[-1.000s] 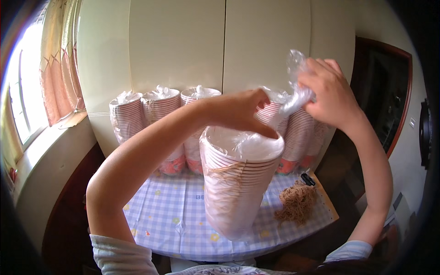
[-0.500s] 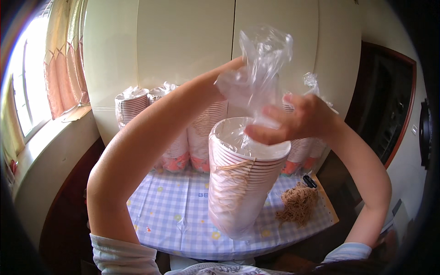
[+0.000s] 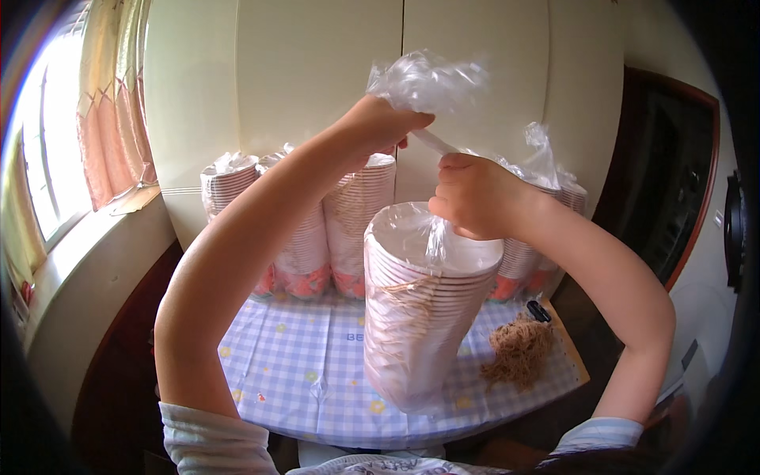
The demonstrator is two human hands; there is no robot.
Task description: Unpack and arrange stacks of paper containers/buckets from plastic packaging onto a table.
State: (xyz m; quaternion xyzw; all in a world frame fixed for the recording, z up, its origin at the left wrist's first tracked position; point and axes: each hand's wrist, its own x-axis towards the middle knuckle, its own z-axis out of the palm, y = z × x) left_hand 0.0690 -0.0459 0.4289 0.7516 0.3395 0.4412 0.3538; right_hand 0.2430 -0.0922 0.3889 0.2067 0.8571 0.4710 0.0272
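In front of me a tall stack of white paper tubs (image 3: pixel 423 332) stands on the table inside a clear plastic bag (image 3: pixel 427 79). Some tan twine (image 3: pixel 412 293) lies against the stack's side, just under the top rims. My left hand (image 3: pixel 392 131) grips the bag's gathered mouth, whose loose end puffs up above the fingers. Lower and to the right, my right hand (image 3: pixel 483 194) is closed round the bag's twisted neck, just above the open top tub. A stretch of bag runs taut between the two hands.
Several more bagged tub stacks (image 3: pixel 360 222) line the table's back against pale cabinet doors (image 3: pixel 317 63). On the right lie a heap of tan twine (image 3: pixel 518 348) and a small black object (image 3: pixel 539 310). A checked cloth (image 3: pixel 301 372) covers the table. A window (image 3: pixel 55 158) is at left.
My right hand has gone from loose, spread fingers to a closed grip on the bag's neck. My left hand has come into view beside the bag's mouth, which is now gathered and pulled to the left.
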